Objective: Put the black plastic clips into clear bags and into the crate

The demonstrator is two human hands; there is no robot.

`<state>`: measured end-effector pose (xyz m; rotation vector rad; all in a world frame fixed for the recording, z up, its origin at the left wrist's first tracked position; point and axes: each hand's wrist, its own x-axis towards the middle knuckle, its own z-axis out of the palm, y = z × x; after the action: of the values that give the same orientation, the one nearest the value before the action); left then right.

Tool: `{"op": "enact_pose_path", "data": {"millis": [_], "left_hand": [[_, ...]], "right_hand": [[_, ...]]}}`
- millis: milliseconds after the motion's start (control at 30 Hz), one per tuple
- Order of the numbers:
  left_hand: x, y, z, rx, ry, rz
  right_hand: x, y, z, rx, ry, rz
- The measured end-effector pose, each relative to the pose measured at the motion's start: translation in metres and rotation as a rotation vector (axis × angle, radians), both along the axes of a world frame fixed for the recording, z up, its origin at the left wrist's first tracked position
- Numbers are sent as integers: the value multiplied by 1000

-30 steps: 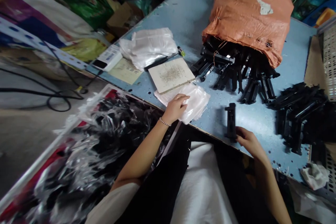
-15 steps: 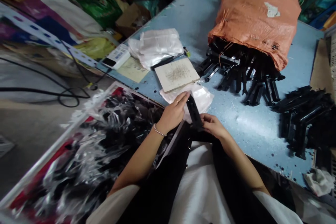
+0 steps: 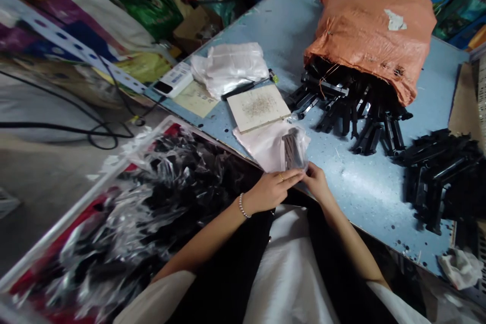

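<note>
Near the table's front edge, a clear plastic bag (image 3: 305, 143) stands up from my fingers with a dark, narrow part (image 3: 290, 151) showing through it. My left hand (image 3: 271, 191), with a ring and a beaded bracelet, pinches the bag's lower end. My right hand (image 3: 317, 182) closes on the same end from the right, its thumb and fingers together. The lower end of the part is hidden behind my fingers. Behind the bag, flat clear bags (image 3: 261, 149) lie under the edge of a pale board (image 3: 259, 108).
An orange woven sack (image 3: 374, 30) spills black plastic parts (image 3: 345, 116) onto the blue table (image 3: 341, 167). More black parts (image 3: 444, 177) are heaped at right. Left below stands a crate (image 3: 68, 225) of bagged black parts. A white bag stack (image 3: 231, 68) lies behind the board.
The black part, bare between my hands before, now shows inside a clear bag. My left hand has moved right and towards me, close to my right hand.
</note>
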<state>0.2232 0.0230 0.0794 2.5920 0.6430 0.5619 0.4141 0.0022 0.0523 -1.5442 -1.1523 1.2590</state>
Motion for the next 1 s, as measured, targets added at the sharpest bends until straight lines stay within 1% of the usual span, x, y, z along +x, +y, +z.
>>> {"op": "enact_pose_path", "data": {"millis": [67, 100, 200, 300, 367, 400, 467, 500, 533, 567, 600, 633, 667, 733, 800, 833, 867, 933, 1000], "left_hand": [[0, -3, 1, 39, 51, 45], [-1, -3, 3, 69, 71, 87], [-9, -2, 7, 157, 74, 238], [-27, -3, 17, 167, 23, 348], [-48, -4, 29, 143, -42, 444], [-63, -5, 36, 133, -75, 520], [-101, -6, 49, 109, -102, 722], [-123, -6, 53, 95, -91, 831], [-147, -5, 54, 83, -66, 934], [-171, -4, 51, 77, -29, 1025], [-194, -3, 44, 80, 15, 1101], [-214, -1, 33, 85, 69, 1164], [-230, 0, 19, 68, 153, 1213], [-251, 1, -14, -66, 421, 1262], [-256, 0, -44, -239, 673, 1247], [-255, -1, -55, -299, 749, 1228], [-253, -1, -63, -331, 787, 1206], [-246, 1, -69, -335, 796, 1167], [-233, 6, -66, -324, 765, 1109]], "right_hand": [[-2, -5, 4, 18, -78, -4], [-4, -7, 6, 22, -76, 12], [-14, -6, 17, 1, 73, 113], [-33, 1, 28, -35, 265, 214], [-48, 5, 35, -67, 387, 296], [-54, 5, 37, -85, 435, 348], [-61, 4, 39, -109, 471, 422], [-61, 3, 37, -115, 457, 433], [-60, 2, 34, -117, 427, 422], [-57, 1, 30, -116, 388, 389], [-53, 1, 25, -115, 347, 345], [-48, 0, 19, -113, 308, 296], [-43, -1, 13, -110, 275, 252], [-31, -5, 2, -102, 221, 188], [-18, -12, -5, -88, 155, 148], [-11, -16, -6, -79, 106, 128], [-3, -22, -8, -67, 44, 102], [15, -36, -10, -36, -97, 27], [34, -54, -14, -10, -228, -59]]}}
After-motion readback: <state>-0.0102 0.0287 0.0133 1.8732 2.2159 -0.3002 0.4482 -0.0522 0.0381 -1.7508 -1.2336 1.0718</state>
